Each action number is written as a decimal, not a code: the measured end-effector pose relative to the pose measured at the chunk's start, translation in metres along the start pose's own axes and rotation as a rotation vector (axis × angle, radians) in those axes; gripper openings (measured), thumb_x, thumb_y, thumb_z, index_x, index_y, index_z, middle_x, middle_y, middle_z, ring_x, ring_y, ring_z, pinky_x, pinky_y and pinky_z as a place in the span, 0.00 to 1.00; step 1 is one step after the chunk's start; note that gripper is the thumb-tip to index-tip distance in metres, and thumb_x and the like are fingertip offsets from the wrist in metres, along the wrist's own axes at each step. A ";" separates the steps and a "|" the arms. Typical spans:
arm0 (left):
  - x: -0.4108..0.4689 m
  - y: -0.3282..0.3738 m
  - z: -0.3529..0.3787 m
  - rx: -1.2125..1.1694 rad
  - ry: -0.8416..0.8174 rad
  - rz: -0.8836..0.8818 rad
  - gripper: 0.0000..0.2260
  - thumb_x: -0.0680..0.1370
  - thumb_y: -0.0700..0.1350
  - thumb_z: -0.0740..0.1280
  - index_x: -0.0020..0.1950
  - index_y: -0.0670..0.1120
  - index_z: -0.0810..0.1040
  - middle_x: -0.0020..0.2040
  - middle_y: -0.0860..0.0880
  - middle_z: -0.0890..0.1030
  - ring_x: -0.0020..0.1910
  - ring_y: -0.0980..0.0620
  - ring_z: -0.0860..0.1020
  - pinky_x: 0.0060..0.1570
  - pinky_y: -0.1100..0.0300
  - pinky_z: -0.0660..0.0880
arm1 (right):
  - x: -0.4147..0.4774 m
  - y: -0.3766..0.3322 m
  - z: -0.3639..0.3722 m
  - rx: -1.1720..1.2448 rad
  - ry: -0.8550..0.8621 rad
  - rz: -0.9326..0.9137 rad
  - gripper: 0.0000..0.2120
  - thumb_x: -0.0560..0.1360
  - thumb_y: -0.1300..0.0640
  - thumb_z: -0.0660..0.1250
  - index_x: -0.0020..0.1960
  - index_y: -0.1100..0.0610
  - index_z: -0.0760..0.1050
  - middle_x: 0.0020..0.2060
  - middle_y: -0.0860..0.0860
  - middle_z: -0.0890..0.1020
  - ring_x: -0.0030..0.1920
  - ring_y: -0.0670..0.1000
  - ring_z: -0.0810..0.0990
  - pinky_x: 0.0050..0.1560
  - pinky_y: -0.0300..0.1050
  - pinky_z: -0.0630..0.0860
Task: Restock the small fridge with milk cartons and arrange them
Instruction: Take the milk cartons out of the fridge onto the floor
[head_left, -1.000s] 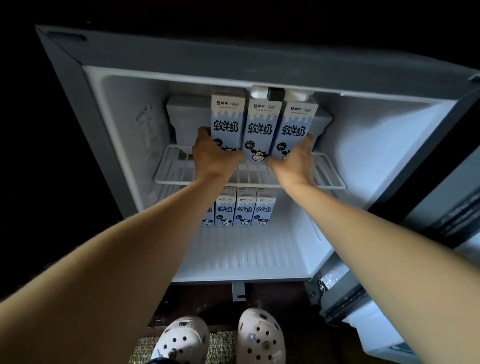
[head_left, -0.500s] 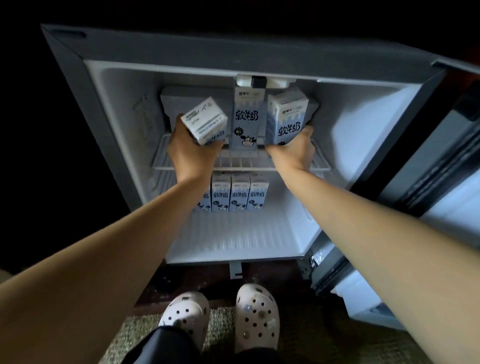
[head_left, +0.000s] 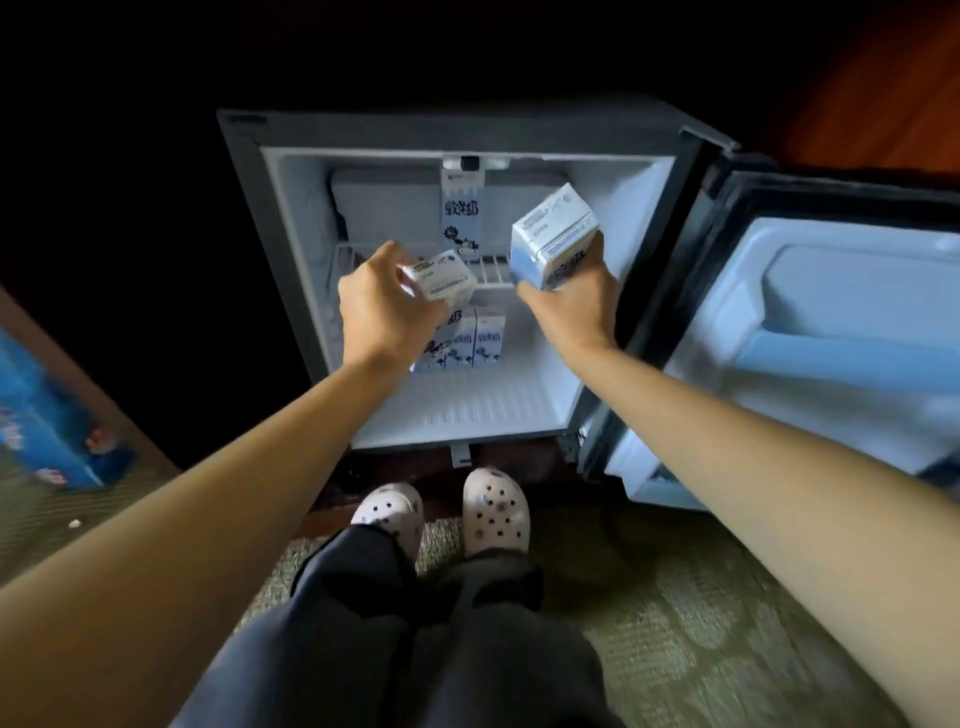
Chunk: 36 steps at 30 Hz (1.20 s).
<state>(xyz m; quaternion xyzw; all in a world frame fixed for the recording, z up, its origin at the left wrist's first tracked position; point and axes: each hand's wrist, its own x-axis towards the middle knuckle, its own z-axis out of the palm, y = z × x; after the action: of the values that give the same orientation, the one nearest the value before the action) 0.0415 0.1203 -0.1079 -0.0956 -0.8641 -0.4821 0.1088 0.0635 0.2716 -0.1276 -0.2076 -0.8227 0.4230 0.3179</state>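
Head view is looking down into the open fridge (head_left: 291, 218), its door (head_left: 810, 332) swung out to the right. The left hand (head_left: 387, 306) is gripping a carton (head_left: 441, 280) tipped on its side, in front of the wire shelf (head_left: 491, 270). The right hand (head_left: 571, 306) is gripping a second carton (head_left: 553, 244), tilted and raised above shelf level near the right wall. Both are being held in the air, touching nothing else. One carton (head_left: 461, 213) is standing upright at the back of the shelf, alone. On the fridge floor a row of cartons (head_left: 480, 340) is standing upright, side by side, partly hidden behind the left hand, so the count is unclear. A blue box (head_left: 47, 421) is lying on the floor to the left, well apart; what it holds cannot be told. The step in hand looks like arranging: two cartons are off the shelf and waiting for a place. The next move is calling for each to be turned upright, label forward, and set down either beside the lone one on the shelf or beside the lower row, without knocking those already standing. The wire bars may be letting a narrow base rock, so a flat, square set-down matters
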 end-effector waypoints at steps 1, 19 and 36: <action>-0.012 0.005 -0.002 0.003 -0.010 0.001 0.18 0.68 0.41 0.75 0.56 0.40 0.77 0.48 0.45 0.81 0.42 0.54 0.74 0.30 0.70 0.70 | -0.012 0.000 -0.012 -0.002 -0.007 0.021 0.25 0.66 0.62 0.73 0.60 0.60 0.69 0.49 0.52 0.82 0.44 0.49 0.78 0.32 0.24 0.69; -0.258 0.087 0.089 -0.028 -0.638 0.107 0.13 0.66 0.38 0.75 0.47 0.44 0.75 0.45 0.46 0.78 0.45 0.51 0.76 0.30 0.72 0.73 | -0.246 0.145 -0.228 -0.081 0.130 0.529 0.18 0.65 0.66 0.72 0.52 0.59 0.69 0.45 0.53 0.79 0.43 0.49 0.76 0.34 0.33 0.71; -0.409 0.050 0.183 0.239 -1.033 -0.033 0.13 0.66 0.31 0.71 0.39 0.44 0.70 0.52 0.38 0.79 0.51 0.42 0.78 0.29 0.64 0.67 | -0.400 0.287 -0.285 -0.085 0.292 1.058 0.27 0.72 0.61 0.71 0.67 0.65 0.65 0.62 0.60 0.76 0.62 0.56 0.76 0.36 0.29 0.64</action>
<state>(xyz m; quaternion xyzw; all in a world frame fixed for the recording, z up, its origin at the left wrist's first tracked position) 0.4291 0.2776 -0.2751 -0.2941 -0.8553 -0.2721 -0.3284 0.5678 0.3478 -0.3783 -0.6622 -0.5698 0.4582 0.1639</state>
